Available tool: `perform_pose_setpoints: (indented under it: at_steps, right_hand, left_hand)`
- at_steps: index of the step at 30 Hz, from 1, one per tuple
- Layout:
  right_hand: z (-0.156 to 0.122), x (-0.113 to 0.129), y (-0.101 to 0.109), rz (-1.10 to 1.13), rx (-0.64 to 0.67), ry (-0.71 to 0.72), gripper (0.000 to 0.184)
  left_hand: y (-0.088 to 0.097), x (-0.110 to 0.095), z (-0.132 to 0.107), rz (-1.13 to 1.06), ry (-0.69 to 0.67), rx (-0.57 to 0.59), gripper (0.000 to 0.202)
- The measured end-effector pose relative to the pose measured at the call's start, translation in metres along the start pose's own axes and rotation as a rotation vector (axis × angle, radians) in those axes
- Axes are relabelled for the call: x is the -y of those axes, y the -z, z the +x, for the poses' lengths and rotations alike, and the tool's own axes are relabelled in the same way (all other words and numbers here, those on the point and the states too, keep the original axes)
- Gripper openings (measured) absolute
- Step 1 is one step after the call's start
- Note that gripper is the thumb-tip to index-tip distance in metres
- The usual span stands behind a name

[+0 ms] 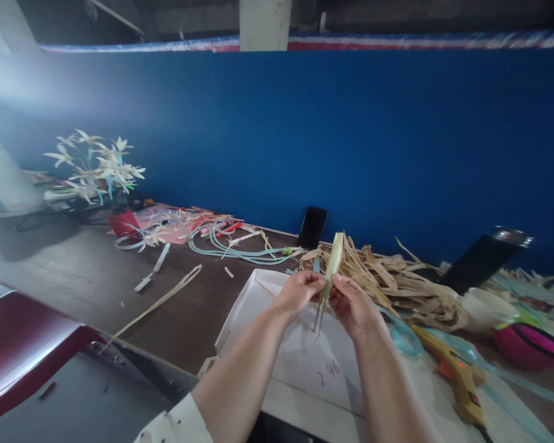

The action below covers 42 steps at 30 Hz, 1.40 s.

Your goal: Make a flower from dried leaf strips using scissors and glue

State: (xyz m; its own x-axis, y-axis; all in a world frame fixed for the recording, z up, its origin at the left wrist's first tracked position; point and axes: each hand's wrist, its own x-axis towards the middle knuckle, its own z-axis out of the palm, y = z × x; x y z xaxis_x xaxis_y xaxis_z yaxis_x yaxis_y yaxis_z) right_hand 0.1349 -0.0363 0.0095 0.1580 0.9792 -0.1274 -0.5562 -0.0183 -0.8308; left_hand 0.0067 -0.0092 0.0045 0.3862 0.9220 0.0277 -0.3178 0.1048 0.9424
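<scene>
Just one strip point(335, 257) in two hands point(300, 291) point(354, 304).

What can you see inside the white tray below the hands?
Red handwriting marks the white tray, and a thin stick shows near its far left edge. Whatever the left hand, right hand, forearms and held pale strip cover cannot be seen.

I look out from a single camera on my own head, facing forward and down; my left hand point(300, 295) and right hand point(356, 307) sit close, just below mid-view; the dark table point(189, 326) spreads to their left; the blue partition point(397, 141) stands farther off, straight ahead.
</scene>
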Motion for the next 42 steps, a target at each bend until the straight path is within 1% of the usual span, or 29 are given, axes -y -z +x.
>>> perform_pose_setpoints:
  at_steps: [3, 8, 11, 15, 18, 20, 23, 27, 32, 35, 38, 42]
  right_hand:
    - [0.000, 0.000, -0.001, -0.035, -0.015, 0.018, 0.025]
    - [-0.002, -0.001, -0.002, -0.336, -0.123, 0.161, 0.029]
    - [-0.003, -0.002, -0.002, -0.492, -0.122, 0.207, 0.030]
    - [-0.005, 0.000, -0.005, -0.573, -0.140, 0.234, 0.031]
    - [-0.007, 0.002, -0.009, -0.655, -0.157, 0.242, 0.030]
    - [-0.008, 0.004, -0.010, -0.726, -0.167, 0.271, 0.029]
    - [-0.009, 0.005, -0.011, -0.810, -0.154, 0.322, 0.029]
    - [-0.009, 0.005, -0.008, -0.870, -0.104, 0.357, 0.031]
    - [-0.007, 0.004, -0.005, -0.917, -0.078, 0.353, 0.031]
    - [-0.009, 0.004, -0.006, -0.974, -0.076, 0.377, 0.031]
    - [-0.012, 0.006, -0.010, -1.014, -0.106, 0.402, 0.030]
    - [-0.016, 0.008, -0.015, -1.024, -0.172, 0.400, 0.027]
  left_hand:
    - [0.001, 0.000, 0.000, 0.026, -0.019, 0.004, 0.031]
    - [0.002, 0.001, 0.000, 0.144, -0.007, -0.042, 0.034]
    - [0.003, 0.001, 0.000, 0.223, -0.022, -0.064, 0.035]
    - [0.005, 0.001, 0.002, 0.317, -0.072, -0.095, 0.032]
    - [0.008, 0.001, 0.003, 0.384, -0.093, -0.151, 0.028]
    - [0.009, 0.001, 0.004, 0.436, -0.119, -0.179, 0.027]
    - [0.011, 0.003, 0.004, 0.480, -0.161, -0.169, 0.026]
    - [0.012, 0.003, 0.004, 0.530, -0.187, -0.152, 0.026]
    - [0.010, -0.004, 0.001, 0.596, -0.202, -0.167, 0.022]
    - [0.008, -0.008, -0.002, 0.652, -0.217, -0.180, 0.019]
    - [0.006, -0.008, -0.005, 0.723, -0.283, -0.200, 0.017]
    - [0.001, -0.003, -0.008, 0.864, -0.482, -0.262, 0.009]
